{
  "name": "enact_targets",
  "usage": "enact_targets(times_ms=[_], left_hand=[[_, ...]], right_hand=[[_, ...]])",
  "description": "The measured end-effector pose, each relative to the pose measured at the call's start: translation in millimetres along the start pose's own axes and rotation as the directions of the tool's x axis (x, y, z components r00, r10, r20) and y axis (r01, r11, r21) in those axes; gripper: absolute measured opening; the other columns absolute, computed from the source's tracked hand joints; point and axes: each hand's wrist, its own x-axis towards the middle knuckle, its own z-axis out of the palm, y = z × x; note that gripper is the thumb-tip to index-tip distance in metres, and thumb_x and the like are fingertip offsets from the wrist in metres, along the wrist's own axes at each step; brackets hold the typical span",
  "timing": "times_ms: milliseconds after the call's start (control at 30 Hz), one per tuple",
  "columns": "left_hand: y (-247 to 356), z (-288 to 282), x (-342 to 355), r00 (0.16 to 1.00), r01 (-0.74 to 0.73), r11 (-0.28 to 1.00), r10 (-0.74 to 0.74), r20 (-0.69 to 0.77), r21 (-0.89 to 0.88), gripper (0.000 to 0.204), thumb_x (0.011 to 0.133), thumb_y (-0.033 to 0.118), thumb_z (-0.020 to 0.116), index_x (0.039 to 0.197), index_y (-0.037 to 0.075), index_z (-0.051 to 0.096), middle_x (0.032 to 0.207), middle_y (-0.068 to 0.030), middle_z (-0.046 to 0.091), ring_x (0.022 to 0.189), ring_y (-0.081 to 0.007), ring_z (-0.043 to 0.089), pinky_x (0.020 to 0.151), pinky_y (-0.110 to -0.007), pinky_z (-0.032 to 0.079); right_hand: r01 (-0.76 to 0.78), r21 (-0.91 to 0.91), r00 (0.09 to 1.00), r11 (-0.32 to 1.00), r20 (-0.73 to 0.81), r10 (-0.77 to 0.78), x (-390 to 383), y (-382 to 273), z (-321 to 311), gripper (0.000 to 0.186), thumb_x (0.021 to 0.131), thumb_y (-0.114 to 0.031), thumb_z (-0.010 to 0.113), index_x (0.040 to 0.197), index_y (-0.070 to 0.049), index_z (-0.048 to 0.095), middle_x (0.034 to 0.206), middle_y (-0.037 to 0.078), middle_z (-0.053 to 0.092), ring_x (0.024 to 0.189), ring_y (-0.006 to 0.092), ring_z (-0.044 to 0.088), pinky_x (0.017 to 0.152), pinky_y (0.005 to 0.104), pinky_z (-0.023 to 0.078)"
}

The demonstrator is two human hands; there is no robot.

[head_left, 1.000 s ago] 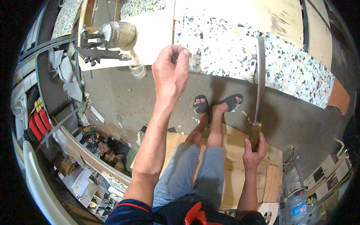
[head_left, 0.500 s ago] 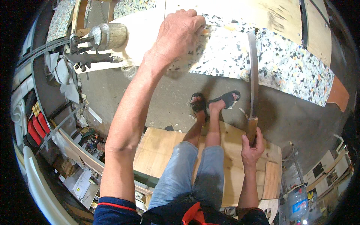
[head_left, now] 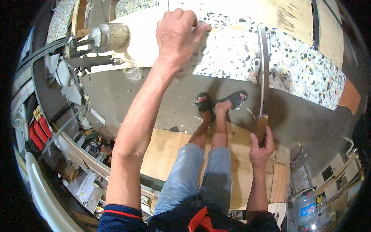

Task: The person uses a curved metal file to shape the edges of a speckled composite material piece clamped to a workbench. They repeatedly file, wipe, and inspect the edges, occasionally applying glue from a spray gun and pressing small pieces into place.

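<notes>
A long-bladed knife [head_left: 264, 65] with a wooden handle is gripped in my right hand [head_left: 261, 150]. Its blade reaches away from me across a white foam strip [head_left: 232, 50], which is speckled with black and coloured flecks. Along the blade a seam or cut shows, with more of the same foam [head_left: 301, 65] to its right. At the left end of the strip, my left hand [head_left: 176, 38] presses down with curled fingers, its thumb stretched along the foam's far edge. The fingertips are partly hidden under that hand.
On the bench [head_left: 143, 34] at the left are a spray gun [head_left: 96, 62], a wooden-looking cylinder [head_left: 112, 37] and a coil of clear film [head_left: 132, 72]. A brown piece [head_left: 349, 96] sticks out beyond the foam's right end. A large water bottle [head_left: 308, 208] stands low at the right.
My left hand has shifted slightly left, and its thumb now stretches right. The knife has moved a little away from me along the foam, in my right hand.
</notes>
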Motion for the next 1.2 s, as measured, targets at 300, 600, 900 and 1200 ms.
enact_targets(times_ms=[300,600,900,1200], left_hand=[[39.9,0.1,-39.0,0.989,-0.030,0.981,0.001,0.149,0.194,0.037,0.095,0.034,0.068,0.131,0.027,0.067,0.161,-0.0185,0.029,0.148,-0.0426,0.025,0.111,-0.065,0.028],[6.4,-13.3,-43.8,0.979,0.166,0.977,-0.179,-0.100,-0.130,0.026,0.088,0.023,0.076,0.112,0.014,0.075,0.142,-0.0148,0.053,0.135,-0.0370,0.043,0.108,-0.057,0.032],[-23.6,14.3,3.8,0.985,0.123,0.991,-0.115,-0.126,0.059,0.036,0.087,0.040,0.079,0.112,0.015,0.078,0.137,-0.0138,0.061,0.132,-0.0327,0.047,0.107,-0.054,0.035],[-12.7,3.4,50.8,0.875,0.437,0.899,-0.429,0.226,0.015,0.040,0.084,0.041,0.075,0.110,0.010,0.074,0.151,-0.0275,0.041,0.147,-0.0519,0.027,0.116,-0.073,0.016]], right_hand=[[0.026,-0.008,1.000,1.000,0.013,-0.026,10.3,-9.5,7.0,0.055,0.083,-0.003,0.077,0.134,0.006,0.059,0.120,0.018,0.070,0.109,0.0253,0.068,0.095,0.0371,0.053],[0.029,0.036,0.998,0.999,0.058,-0.031,13.0,-38.4,16.3,0.060,0.083,-0.001,0.074,0.140,0.006,0.055,0.127,0.020,0.068,0.117,0.0272,0.066,0.100,0.0378,0.051],[0.228,-0.058,0.970,0.972,0.104,-0.221,21.2,-79.2,95.9,0.062,0.088,-0.004,0.071,0.146,0.004,0.050,0.135,0.027,0.063,0.122,0.0399,0.065,0.103,0.0414,0.051],[0.141,-0.041,0.985,0.989,0.103,-0.136,13.6,-70.5,84.2,0.062,0.089,-0.004,0.069,0.147,0.003,0.049,0.138,0.026,0.061,0.127,0.0377,0.062,0.108,0.0404,0.047]])
